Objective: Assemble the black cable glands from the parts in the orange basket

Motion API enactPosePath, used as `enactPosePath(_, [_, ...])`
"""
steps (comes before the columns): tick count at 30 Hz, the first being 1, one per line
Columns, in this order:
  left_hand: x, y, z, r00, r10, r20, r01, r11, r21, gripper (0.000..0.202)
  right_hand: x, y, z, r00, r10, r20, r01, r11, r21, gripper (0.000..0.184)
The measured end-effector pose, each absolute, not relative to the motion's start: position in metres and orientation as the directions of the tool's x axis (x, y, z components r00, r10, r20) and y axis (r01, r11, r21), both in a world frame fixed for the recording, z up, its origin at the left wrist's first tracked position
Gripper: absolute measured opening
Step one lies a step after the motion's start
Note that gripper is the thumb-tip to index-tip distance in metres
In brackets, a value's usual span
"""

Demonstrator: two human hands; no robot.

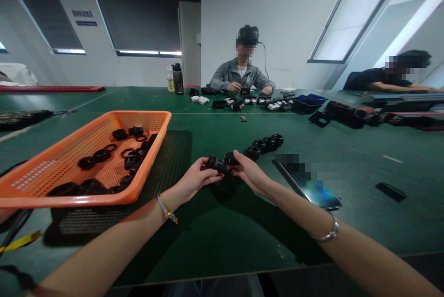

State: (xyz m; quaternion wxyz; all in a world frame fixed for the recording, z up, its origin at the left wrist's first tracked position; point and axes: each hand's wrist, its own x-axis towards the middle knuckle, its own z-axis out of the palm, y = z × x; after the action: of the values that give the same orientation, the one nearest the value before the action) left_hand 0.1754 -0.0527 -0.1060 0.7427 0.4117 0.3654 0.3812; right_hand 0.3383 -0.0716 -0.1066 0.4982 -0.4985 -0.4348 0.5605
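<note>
Just above the green table, my left hand is closed around a black ribbed cylinder that looks like a lens barrel. My right hand grips a second black cylindrical part, its end close against the first; whether the two are joined I cannot tell. Beyond my right hand stands a row of several black ring-shaped lens parts. An orange perforated basket to the left holds several more black rings and barrels.
A phone lies right of my right hand, with a small black piece farther right. Across the table a person handles parts among black and white pieces. Another person sits far right. Bottles stand at the back.
</note>
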Motion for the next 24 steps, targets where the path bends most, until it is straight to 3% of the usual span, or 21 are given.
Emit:
enactPosePath(5, [0.179,-0.058,-0.105,0.455,0.862,-0.225,-0.259,0.369,0.892,0.030,0.332,-0.078,-0.105,-0.100,0.994,-0.039,-0.214,-0.060,-0.975,0.017])
enactPosePath(11, [0.183,-0.061,-0.110,0.469,0.866,-0.174,-0.164,0.279,0.946,0.038,0.337,-0.079,-0.098,-0.160,0.987,-0.022,-0.138,-0.044,-0.989,0.036])
enactPosePath(15, [0.179,-0.056,-0.117,0.440,0.898,-0.018,-0.004,0.022,1.000,0.027,0.344,-0.077,-0.095,-0.160,0.986,-0.047,-0.157,-0.073,-0.985,0.038])
enactPosePath(19, [0.173,-0.052,-0.116,0.344,0.928,0.143,0.168,-0.210,0.963,0.021,0.345,-0.076,-0.095,-0.149,0.988,-0.030,-0.184,-0.058,-0.981,0.039])
enactPosePath(24, [0.171,-0.053,-0.111,0.434,0.900,0.051,0.136,-0.121,0.983,0.032,0.346,-0.074,-0.099,-0.177,0.984,0.036,-0.101,0.019,-0.995,0.041])
